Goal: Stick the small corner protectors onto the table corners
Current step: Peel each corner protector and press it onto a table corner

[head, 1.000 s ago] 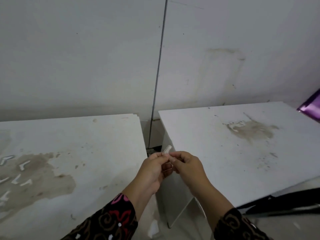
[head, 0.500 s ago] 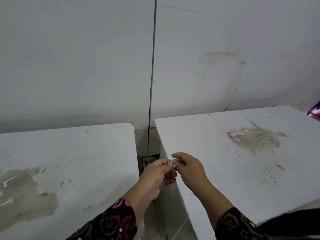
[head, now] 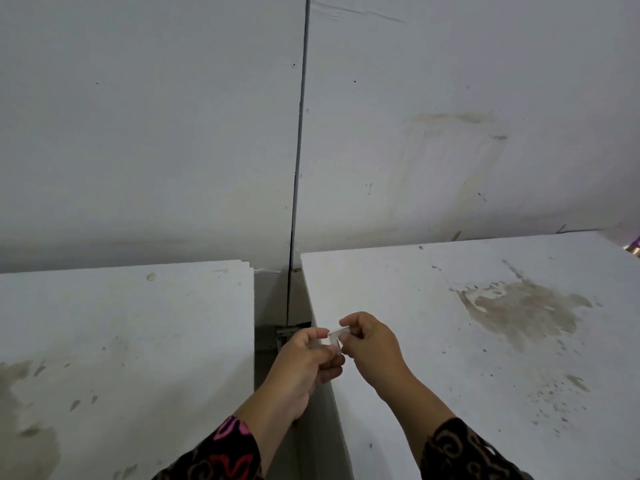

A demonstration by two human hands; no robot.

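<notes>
A small translucent white corner protector (head: 336,335) is pinched between both hands above the left edge of the right white table (head: 433,327). My left hand (head: 306,362) holds it from below and the left, over the gap between the tables. My right hand (head: 370,344) pinches its upper right end with thumb and forefinger. The right table's far left corner (head: 304,255) lies beyond the hands, against the wall. Much of the protector is hidden by fingers.
A second white table (head: 138,327) with brown stains stands on the left, a narrow gap (head: 273,306) between the two. A grey panelled wall (head: 207,133) with a vertical seam rises directly behind. A brown stain (head: 523,313) marks the right table. A purple thing (head: 635,242) peeks in at the right edge.
The view has moved forward and left, so the hands are closer to the wall and the right table's far corner. The loose protectors on the left table have left the view. Both hands still pinch the protector.
</notes>
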